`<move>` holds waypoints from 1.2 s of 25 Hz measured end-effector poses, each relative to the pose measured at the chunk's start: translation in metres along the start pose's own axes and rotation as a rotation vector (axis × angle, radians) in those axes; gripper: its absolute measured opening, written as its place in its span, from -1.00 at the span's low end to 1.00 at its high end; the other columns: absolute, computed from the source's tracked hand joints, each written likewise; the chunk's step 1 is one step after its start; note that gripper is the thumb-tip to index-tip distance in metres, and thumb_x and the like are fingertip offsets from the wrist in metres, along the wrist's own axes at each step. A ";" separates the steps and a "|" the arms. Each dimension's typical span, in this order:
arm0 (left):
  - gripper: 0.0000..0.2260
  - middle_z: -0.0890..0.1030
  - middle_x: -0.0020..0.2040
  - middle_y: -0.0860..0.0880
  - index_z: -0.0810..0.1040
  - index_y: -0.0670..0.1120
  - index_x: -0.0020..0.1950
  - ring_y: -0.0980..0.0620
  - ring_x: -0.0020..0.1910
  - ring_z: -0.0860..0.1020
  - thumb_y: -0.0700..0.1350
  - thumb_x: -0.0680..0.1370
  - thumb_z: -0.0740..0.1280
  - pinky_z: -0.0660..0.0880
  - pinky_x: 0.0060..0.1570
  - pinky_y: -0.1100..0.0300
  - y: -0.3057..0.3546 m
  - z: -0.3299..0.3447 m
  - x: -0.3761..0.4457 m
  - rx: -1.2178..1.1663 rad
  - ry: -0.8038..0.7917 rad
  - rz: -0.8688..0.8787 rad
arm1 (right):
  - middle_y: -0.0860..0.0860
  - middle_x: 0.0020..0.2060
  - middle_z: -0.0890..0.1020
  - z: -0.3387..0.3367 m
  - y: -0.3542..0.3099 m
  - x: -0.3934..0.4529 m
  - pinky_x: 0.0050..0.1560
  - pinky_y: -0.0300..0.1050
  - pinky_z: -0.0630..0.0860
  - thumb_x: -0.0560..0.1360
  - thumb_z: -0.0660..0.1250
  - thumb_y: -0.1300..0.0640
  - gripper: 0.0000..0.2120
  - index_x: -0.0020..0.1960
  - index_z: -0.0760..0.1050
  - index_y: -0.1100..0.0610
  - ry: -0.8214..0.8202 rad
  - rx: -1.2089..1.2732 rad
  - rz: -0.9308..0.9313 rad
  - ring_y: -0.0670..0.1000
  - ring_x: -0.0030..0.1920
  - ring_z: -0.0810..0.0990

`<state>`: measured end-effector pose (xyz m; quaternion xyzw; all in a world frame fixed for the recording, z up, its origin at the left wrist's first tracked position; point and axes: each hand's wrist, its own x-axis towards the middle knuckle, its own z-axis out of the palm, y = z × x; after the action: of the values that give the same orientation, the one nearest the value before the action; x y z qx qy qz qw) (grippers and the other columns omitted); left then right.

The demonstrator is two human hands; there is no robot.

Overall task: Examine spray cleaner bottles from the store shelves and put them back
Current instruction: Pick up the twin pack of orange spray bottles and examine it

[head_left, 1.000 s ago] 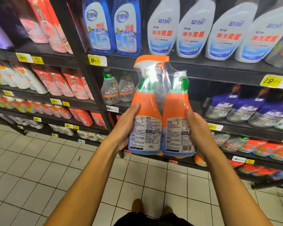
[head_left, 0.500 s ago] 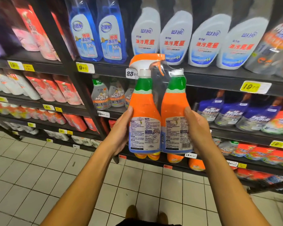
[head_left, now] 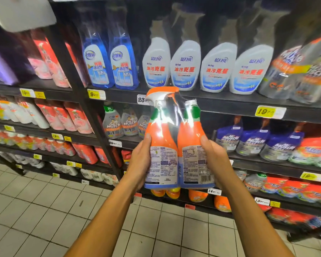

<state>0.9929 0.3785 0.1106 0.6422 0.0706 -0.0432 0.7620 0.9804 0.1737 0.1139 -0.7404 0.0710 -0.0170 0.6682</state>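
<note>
Twin pack (head_left: pixel 178 145) held upright before shelves (head_left: pixel 230 106), back labels facing. Left hand (head_left: pixel 140 162) and right hand (head_left: pixel 216 162) wrapped round opposite sides, thumbs in front. Probably heavy; film slippery. Grip at lower bodies, not trigger.

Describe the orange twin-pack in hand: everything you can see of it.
The orange twin-pack is two orange plastic bottles wrapped together in glossy clear film: one has a white and orange trigger sprayer, the other a plain white cap. Both have green necks. Their printed back labels, one with a barcode, face the camera. The pack is upright before the shelves, gripped by the left hand and right hand.
</note>
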 end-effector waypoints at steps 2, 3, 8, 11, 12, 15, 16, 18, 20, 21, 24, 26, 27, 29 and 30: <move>-0.61 0.73 -0.06 -0.12 0.57 0.00 0.10 -0.07 -0.06 0.71 0.26 0.59 0.16 0.64 -0.22 0.09 0.000 -0.004 0.005 -0.045 0.015 -0.043 | -0.04 -0.23 0.71 0.002 -0.008 -0.007 -0.25 -0.11 0.53 0.46 0.21 -0.33 -0.68 -0.21 0.56 -0.14 -0.021 -0.036 -0.055 -0.09 -0.23 0.70; -0.60 0.73 -0.08 -0.11 0.56 0.00 0.09 -0.07 -0.06 0.71 0.27 0.59 0.14 0.63 -0.19 0.05 0.002 -0.006 0.008 -0.056 0.028 -0.065 | -0.08 -0.21 0.71 0.004 -0.012 -0.011 -0.24 -0.12 0.53 0.43 0.21 -0.36 -0.70 -0.16 0.55 -0.18 -0.041 -0.062 -0.092 -0.11 -0.22 0.70; -0.55 0.71 -0.02 -0.19 0.58 -0.04 0.01 -0.19 0.06 0.66 0.30 0.58 0.12 0.53 0.15 -0.15 0.013 -0.018 0.026 -0.093 0.062 -0.184 | -0.19 -0.11 0.68 0.016 -0.033 -0.025 -0.19 -0.21 0.55 0.42 0.19 -0.39 -0.68 0.03 0.48 -0.24 -0.143 -0.143 -0.202 -0.17 -0.11 0.69; -0.53 0.72 -0.03 -0.18 0.58 -0.04 0.06 -0.14 -0.02 0.69 0.32 0.53 0.16 0.56 0.06 -0.11 0.015 -0.033 0.032 -0.121 0.034 -0.170 | -0.12 -0.06 0.70 0.020 -0.040 -0.025 -0.14 -0.23 0.60 0.41 0.27 -0.34 -0.56 0.14 0.50 -0.08 -0.212 -0.035 -0.212 -0.07 -0.04 0.71; -0.52 0.72 -0.03 -0.17 0.58 -0.05 0.08 -0.14 -0.02 0.70 0.33 0.51 0.18 0.57 0.05 -0.11 0.017 -0.037 0.033 -0.122 0.030 -0.150 | -0.07 -0.02 0.71 0.021 -0.041 -0.023 -0.09 -0.20 0.62 0.42 0.30 -0.31 -0.55 0.17 0.51 -0.05 -0.229 0.013 -0.197 -0.04 0.00 0.71; -0.51 0.73 -0.07 -0.15 0.59 -0.08 0.10 -0.09 -0.07 0.71 0.31 0.52 0.20 0.63 -0.12 0.00 0.027 -0.045 0.035 -0.090 0.012 -0.068 | 0.07 0.10 0.70 0.028 -0.037 -0.013 0.09 0.02 0.63 0.36 0.44 -0.17 -0.45 0.27 0.49 0.02 -0.252 0.165 -0.109 0.11 0.11 0.69; -0.51 0.73 -0.09 -0.13 0.59 -0.10 0.09 -0.07 -0.10 0.71 0.30 0.52 0.20 0.63 -0.23 0.08 0.032 -0.046 0.034 -0.076 -0.005 -0.030 | 0.12 0.11 0.69 0.030 -0.035 -0.009 0.14 0.09 0.61 0.34 0.47 -0.12 -0.44 0.28 0.50 0.05 -0.256 0.217 -0.082 0.16 0.13 0.67; -0.49 0.74 -0.11 -0.12 0.61 -0.08 0.05 -0.05 -0.13 0.72 0.33 0.46 0.23 0.61 -0.33 0.19 0.039 -0.048 0.032 -0.049 -0.051 0.039 | 0.20 0.12 0.68 0.033 -0.032 -0.005 0.17 0.17 0.59 0.35 0.50 -0.04 -0.52 0.22 0.57 0.07 -0.252 0.297 -0.070 0.25 0.14 0.66; -0.48 0.74 -0.09 -0.11 0.61 -0.07 0.06 -0.05 -0.11 0.72 0.34 0.42 0.24 0.61 -0.32 0.20 0.045 -0.048 0.030 -0.039 -0.097 0.076 | 0.24 0.10 0.68 0.037 -0.032 -0.001 0.17 0.23 0.57 0.36 0.50 -0.01 -0.62 0.15 0.62 0.07 -0.209 0.334 -0.091 0.30 0.12 0.65; -0.47 0.74 -0.09 -0.10 0.61 -0.06 0.07 -0.05 -0.10 0.72 0.34 0.41 0.24 0.62 -0.31 0.20 0.047 -0.049 0.032 -0.042 -0.109 0.076 | 0.25 0.09 0.68 0.038 -0.032 0.000 0.17 0.26 0.57 0.37 0.50 -0.01 -0.64 0.14 0.63 0.06 -0.185 0.333 -0.106 0.31 0.11 0.65; -0.50 0.74 -0.09 -0.08 0.57 -0.02 0.11 -0.04 -0.11 0.72 0.33 0.43 0.22 0.62 -0.34 0.20 0.052 -0.049 0.038 -0.054 -0.125 0.047 | 0.22 0.05 0.70 0.044 -0.038 0.001 0.13 0.26 0.59 0.37 0.51 -0.04 -0.66 0.11 0.64 0.03 -0.117 0.311 -0.147 0.29 0.07 0.68; -0.57 0.74 -0.13 -0.06 0.56 0.00 0.09 -0.01 -0.17 0.72 0.30 0.51 0.19 0.60 -0.40 0.22 0.056 -0.049 0.048 -0.039 -0.129 0.027 | 0.20 0.02 0.71 0.049 -0.043 -0.001 0.06 0.21 0.61 0.35 0.52 -0.06 -0.66 0.08 0.64 0.02 -0.069 0.300 -0.161 0.26 0.04 0.69; -0.60 0.74 -0.16 -0.03 0.56 0.02 0.07 0.02 -0.19 0.72 0.29 0.55 0.16 0.59 -0.40 0.23 0.058 -0.049 0.053 -0.018 -0.121 0.029 | 0.19 0.01 0.72 0.051 -0.046 -0.002 0.01 0.16 0.62 0.34 0.52 -0.07 -0.66 0.07 0.65 0.01 -0.047 0.291 -0.170 0.24 0.02 0.70; -0.64 0.73 -0.21 0.07 0.54 0.09 0.02 0.12 -0.23 0.70 0.30 0.56 0.13 0.56 -0.34 0.21 0.059 -0.050 0.064 0.057 -0.076 0.054 | 0.15 -0.03 0.73 0.057 -0.055 -0.005 -0.05 0.04 0.64 0.34 0.53 -0.08 -0.67 0.05 0.65 0.01 -0.013 0.269 -0.207 0.19 -0.02 0.72; -0.65 0.73 -0.20 0.09 0.53 0.11 0.01 0.14 -0.22 0.70 0.31 0.56 0.12 0.53 -0.28 0.19 0.058 -0.051 0.068 0.091 -0.049 0.071 | 0.14 -0.05 0.73 0.061 -0.060 -0.007 -0.08 -0.02 0.65 0.34 0.53 -0.06 -0.69 0.03 0.65 0.03 0.006 0.258 -0.238 0.16 -0.04 0.73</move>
<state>1.0662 0.4400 0.1474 0.6772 0.0273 -0.0350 0.7345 0.9861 0.2408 0.1673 -0.6518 -0.0181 -0.1073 0.7506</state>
